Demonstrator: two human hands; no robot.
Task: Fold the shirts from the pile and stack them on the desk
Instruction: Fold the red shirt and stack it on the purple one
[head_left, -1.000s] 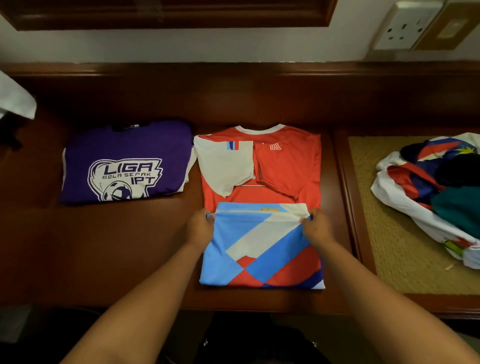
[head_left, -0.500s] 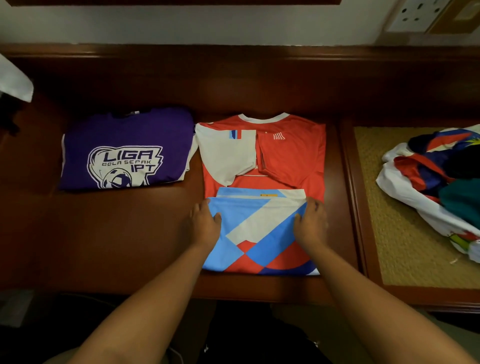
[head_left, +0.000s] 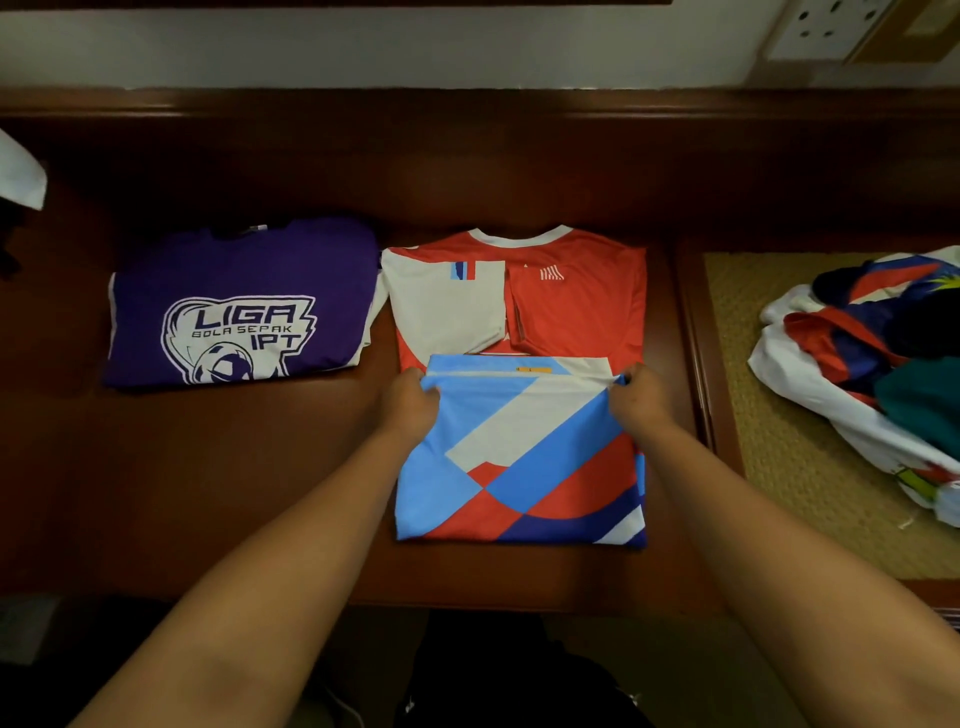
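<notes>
Two shirts lie spread on the dark reddish wooden desk (head_left: 249, 467), and a third heap waits apart. The first, a folded purple cotton shirt with a white "LIGA BOLA SEPAK IPT" crest (head_left: 239, 304), sits at the left with a white edge of cloth showing beneath its right side. Just beside it, at the centre, is one red and white sports jersey with a blue, white and red geometric lower panel (head_left: 519, 415); its sleeves are folded inward across the chest and its lower panel is doubled up over the body. The left hand (head_left: 408, 402) has its fingers curled, pinching the left corner of that doubled-up hem. The right hand (head_left: 641, 397) pinches the right corner likewise, fingers closed around the cloth. On the woven tan mat (head_left: 779, 415) at the right lies one rumpled pile of multicoloured shirts (head_left: 872, 364), well apart from both hands.
</notes>
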